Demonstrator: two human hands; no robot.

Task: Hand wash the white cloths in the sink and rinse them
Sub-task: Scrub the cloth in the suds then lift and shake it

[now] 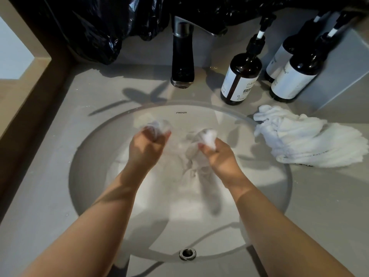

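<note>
Grey bathroom desk (50,176) around an oval white sink (93,176), marked FAENZA at the far rim. Over the basin, left hand (146,145) clenched on a blurred wad of white cloth (158,126); right hand (219,156), apart from it, gripping a white cloth (208,136) with its tail hanging down into the sink. Unclear whether one piece or two. Just beside the sink's right rim, on the desk, a crumpled white towel (309,140). Behind the basin, a dark faucet (182,56), three brown pump bottles (240,76) with white labels, and a black plastic bag (99,27).
</note>
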